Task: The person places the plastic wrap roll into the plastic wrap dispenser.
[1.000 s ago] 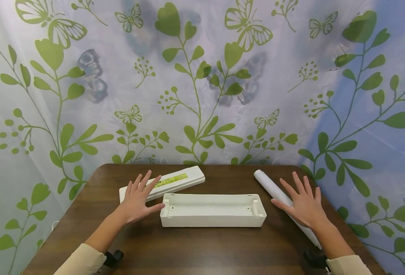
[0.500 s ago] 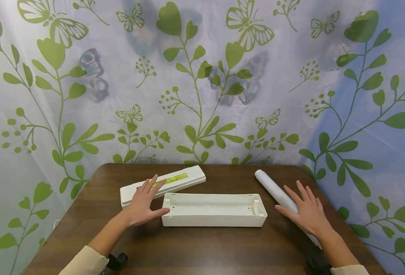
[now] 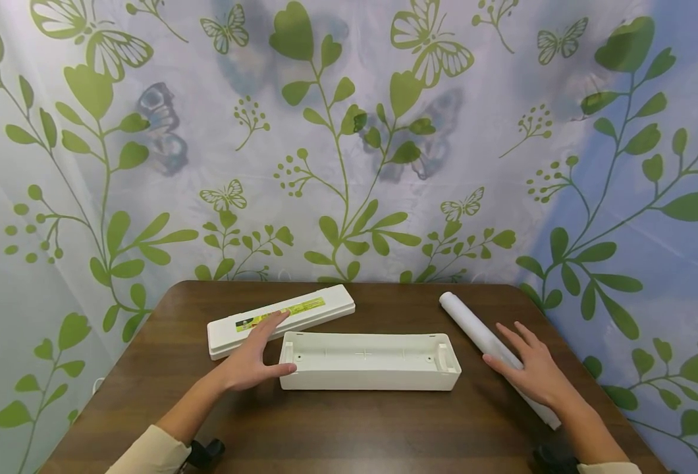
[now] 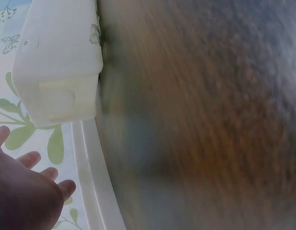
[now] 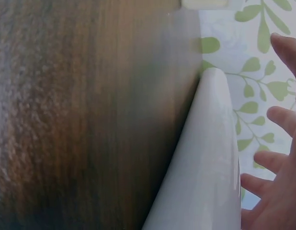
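Facing a leaf-printed curtain (image 3: 349, 164) behind the hollow white box (image 3: 369, 380), and working at a brown table (image 3: 349, 434) beneath it. Judging this a hovering reach, so best keeping the approach low and square across each long piece, closing gently, and avoiding nudging anything round. Seeing the box lying hollow side up, running its long axis left to right. Finding a white cover (image 3: 295, 320) behind and left of the box, slanting lengthwise, right end farther back. Finding a white roll (image 3: 479, 332) right of the box, running diagonally, pointing its far end behind the box's right rear corner. Holding the left hand (image 3: 249, 366) at the box's left end, fingers spread, gripping nothing, leaving thumb contact unclear. Holding the right hand (image 3: 535, 374) by the roll, right of the box, fingers parted, pinching nothing, leaving contact unclear too. Noting last a yellow-green label (image 3: 309, 306) on the cover, behind the box's left end.
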Demonstrator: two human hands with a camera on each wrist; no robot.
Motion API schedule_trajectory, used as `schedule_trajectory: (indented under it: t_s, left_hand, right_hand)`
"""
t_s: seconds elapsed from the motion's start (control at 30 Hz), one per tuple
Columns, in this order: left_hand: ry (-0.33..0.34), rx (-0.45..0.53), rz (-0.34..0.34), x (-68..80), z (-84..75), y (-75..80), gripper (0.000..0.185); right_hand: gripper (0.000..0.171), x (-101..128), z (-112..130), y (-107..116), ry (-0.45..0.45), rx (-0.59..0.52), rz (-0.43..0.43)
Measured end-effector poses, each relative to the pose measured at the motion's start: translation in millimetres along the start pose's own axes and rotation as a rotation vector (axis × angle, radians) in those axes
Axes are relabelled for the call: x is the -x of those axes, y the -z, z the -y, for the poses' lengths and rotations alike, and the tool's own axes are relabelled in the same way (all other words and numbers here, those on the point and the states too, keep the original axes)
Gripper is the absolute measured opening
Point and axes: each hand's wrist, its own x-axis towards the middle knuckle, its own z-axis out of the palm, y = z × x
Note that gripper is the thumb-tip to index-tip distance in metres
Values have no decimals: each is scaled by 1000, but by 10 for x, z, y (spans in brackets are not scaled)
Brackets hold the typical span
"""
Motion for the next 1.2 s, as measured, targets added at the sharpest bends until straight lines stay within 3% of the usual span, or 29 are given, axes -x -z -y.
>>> schedule_trajectory:
  t_s: [0.33,0.57,0.7,1.0,1.2]
  left_hand:
    - [15,150,41,15,30,-6,105]
    - [-22,269,38,3,64,-8,100]
    - [-33,308,74,-9,85,-12,98]
    - [23,457,175,-20,113,-3,101]
    - [38,489,212,-35,148,-15,103]
  right_hand:
    - [88,28,-63,37,-24,-15,23]
    - [88,63,-104,47,-24,-17,44]
    - [85,82,-148,41,-28,-40,51]
    - [84,115,-228,44,-73,-101,109]
    - [82,107,-276,82,-66,-149,135]
